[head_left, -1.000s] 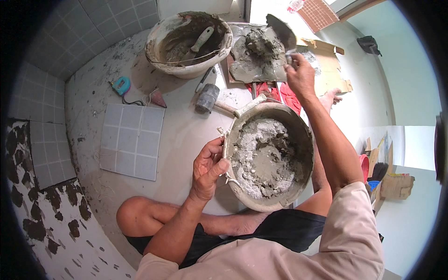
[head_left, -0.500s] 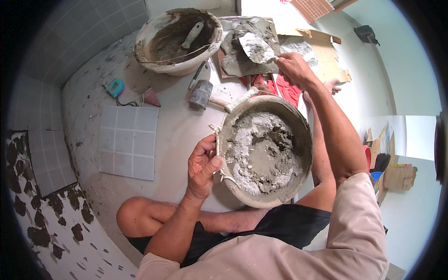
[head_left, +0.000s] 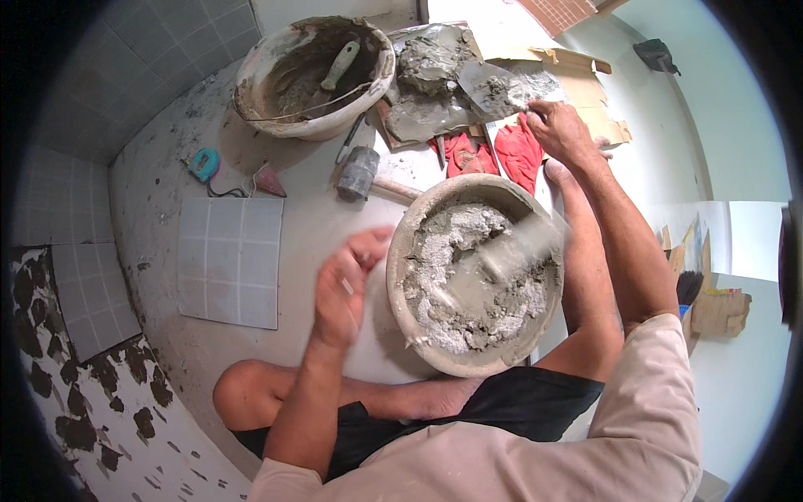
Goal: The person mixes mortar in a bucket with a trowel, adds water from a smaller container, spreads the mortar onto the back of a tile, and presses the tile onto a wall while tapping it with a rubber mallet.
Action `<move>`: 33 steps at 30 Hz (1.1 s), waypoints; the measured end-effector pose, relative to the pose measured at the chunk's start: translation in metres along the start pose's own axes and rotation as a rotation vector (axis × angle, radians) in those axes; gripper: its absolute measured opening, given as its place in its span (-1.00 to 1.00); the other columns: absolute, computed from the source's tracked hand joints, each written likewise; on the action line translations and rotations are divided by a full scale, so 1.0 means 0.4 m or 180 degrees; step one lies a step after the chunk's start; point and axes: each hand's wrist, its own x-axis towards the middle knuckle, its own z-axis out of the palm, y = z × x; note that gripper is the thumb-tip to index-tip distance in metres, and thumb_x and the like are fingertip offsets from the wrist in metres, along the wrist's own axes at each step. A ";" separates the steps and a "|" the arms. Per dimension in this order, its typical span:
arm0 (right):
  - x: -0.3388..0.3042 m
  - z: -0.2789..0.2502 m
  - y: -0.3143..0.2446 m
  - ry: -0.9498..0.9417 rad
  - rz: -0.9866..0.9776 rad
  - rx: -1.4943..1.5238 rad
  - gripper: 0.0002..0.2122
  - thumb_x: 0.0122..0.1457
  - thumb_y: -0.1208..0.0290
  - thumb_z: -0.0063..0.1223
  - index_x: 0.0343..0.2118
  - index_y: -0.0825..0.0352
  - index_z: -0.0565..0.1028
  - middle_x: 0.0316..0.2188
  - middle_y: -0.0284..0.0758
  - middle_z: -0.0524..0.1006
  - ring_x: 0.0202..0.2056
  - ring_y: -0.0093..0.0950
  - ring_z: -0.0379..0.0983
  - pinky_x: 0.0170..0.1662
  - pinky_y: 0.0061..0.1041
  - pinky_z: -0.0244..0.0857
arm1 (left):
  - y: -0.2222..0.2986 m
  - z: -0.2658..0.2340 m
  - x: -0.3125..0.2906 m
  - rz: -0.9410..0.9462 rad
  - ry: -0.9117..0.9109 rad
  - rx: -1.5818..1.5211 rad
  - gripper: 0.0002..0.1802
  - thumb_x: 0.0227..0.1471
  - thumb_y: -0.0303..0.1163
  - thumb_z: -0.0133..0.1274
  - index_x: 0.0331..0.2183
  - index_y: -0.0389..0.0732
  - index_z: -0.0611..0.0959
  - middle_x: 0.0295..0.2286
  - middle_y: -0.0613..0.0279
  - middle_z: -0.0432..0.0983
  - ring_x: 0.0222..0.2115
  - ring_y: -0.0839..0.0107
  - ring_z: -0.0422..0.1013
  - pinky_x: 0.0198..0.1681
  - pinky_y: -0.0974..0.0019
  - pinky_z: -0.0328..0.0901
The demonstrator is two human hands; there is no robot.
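The right hand (head_left: 562,132) grips the trowel (head_left: 487,88) so it reaches the board's (head_left: 390,134) right edge; left hand (head_left: 341,291) too blurry to tell.

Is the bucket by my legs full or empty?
Partly full: the bucket holds grey mix, with its inner wall showing above.

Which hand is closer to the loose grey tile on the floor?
Left. The left hand is just to the right of the grey tile; the right hand is much farther off, beyond the nearer bucket, holding the trowel.
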 end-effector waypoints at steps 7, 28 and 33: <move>-0.010 0.061 -0.021 -0.0477 0.1569 0.2844 -0.75 0.24 0.24 0.11 -0.31 0.39 0.52 -0.63 -0.45 0.44 -0.65 -0.60 0.29 -0.60 -0.48 0.15 | -0.014 0.022 0.423 -0.0303 0.1378 0.1409 -0.45 0.21 -0.31 -0.01 0.16 -0.41 0.46 0.09 -0.03 0.45 0.16 0.25 0.33 0.22 0.14 0.15; 0.262 0.241 0.088 -0.0102 0.1601 0.4809 -0.81 0.27 0.29 0.08 -0.28 0.32 0.45 -0.44 -0.35 0.51 -0.49 -0.53 0.41 -0.39 -0.47 0.36 | -0.117 0.039 0.705 -0.0953 0.2001 0.0028 -0.64 0.32 -0.25 -0.24 -0.03 -0.23 0.51 -0.07 0.07 0.53 -0.04 0.16 0.44 0.19 -0.01 0.28; 0.199 0.198 0.186 0.0012 0.1868 0.4691 -0.81 0.27 0.28 0.07 -0.28 0.33 0.49 -0.44 -0.37 0.48 -0.45 -0.51 0.38 -0.36 -0.44 0.31 | -0.120 0.174 0.698 -0.0751 0.1185 -0.0350 -0.53 0.34 -0.20 -0.33 0.06 -0.30 0.46 0.10 -0.02 0.43 0.11 0.12 0.38 0.26 -0.01 0.23</move>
